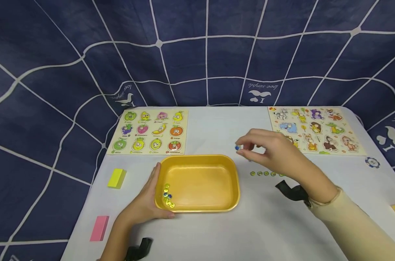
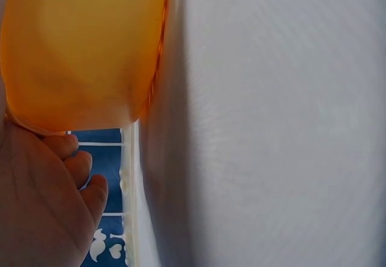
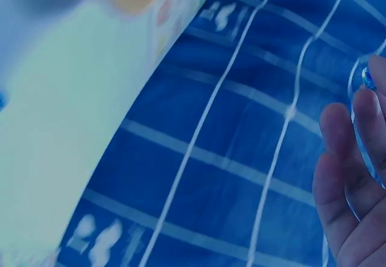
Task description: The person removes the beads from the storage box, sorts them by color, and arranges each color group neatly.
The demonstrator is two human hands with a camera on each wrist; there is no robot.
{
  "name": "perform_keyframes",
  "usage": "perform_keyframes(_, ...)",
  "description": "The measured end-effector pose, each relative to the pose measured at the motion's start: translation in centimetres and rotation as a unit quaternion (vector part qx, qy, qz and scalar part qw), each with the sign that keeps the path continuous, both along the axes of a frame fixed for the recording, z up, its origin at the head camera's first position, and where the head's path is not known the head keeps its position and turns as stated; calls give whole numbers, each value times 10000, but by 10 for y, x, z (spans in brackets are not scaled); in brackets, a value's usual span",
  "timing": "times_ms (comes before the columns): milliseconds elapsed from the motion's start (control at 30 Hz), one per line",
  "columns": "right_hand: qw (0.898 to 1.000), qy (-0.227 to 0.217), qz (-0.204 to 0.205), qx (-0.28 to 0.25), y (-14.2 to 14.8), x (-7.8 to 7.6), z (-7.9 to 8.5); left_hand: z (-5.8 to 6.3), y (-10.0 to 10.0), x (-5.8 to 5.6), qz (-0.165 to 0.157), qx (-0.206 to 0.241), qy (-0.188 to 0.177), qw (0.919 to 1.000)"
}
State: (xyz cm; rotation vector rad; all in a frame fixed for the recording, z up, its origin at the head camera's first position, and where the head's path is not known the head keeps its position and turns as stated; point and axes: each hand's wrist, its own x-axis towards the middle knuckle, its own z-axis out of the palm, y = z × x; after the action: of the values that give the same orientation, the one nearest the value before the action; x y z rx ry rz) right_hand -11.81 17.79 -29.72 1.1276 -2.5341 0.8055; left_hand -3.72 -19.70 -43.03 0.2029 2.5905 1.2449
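Note:
Between thumb and index finger, my right hand point(image 1: 272, 150) pinches a small blue glass bead point(image 1: 238, 147) above the table, right of the tray's far corner. The bead also shows at the fingertips in the right wrist view. My left hand point(image 1: 146, 201) grips the left end of a yellow plastic tray point(image 1: 197, 210), fingers along its side and thumb at the near edge. Several yellow beads point(image 1: 168, 203) and a few blue ones lie inside the tray at that end. On the table under the right hand runs a row of yellow-green beads point(image 1: 266, 173), partly hidden by the hand.
A fruit puzzle board point(image 1: 148, 130) lies at back left, an animal puzzle board point(image 1: 318, 130) at back right. A yellow block point(image 1: 117, 178) and a pink block point(image 1: 99, 228) stand on the left. A poker chip point(image 1: 372, 162) lies near the right edge.

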Motion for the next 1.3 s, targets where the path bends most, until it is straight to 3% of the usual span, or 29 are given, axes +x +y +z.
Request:
perform_keyframes(200,9936,-5,-1113,199,56,4,-17,-1,0,-1,-8,-41,-18,10000)
perform_keyframes(367,9823,-244,-1846,194,101,2,-42,-2,-1,-1,3,-50,-14,10000)
perform_keyframes(633,9428,-1324,-3026,452,161,8,-81,-3,-1,-2,-4,-56,-25,10000)
perform_keyframes(933,9003,-2301,-3605,814,206,2,-114,-3,-2,-2,-1,-17,7,10000)
perform_keyframes(1067,8910,-2529,-3631,1013,218,-1,-124,-3,-2,-3,-9,12,47,10000)
perform_keyframes(1300,8834,-2841,-3489,1308,226,-6,-133,-3,-2,-3,-30,3,12,10000)
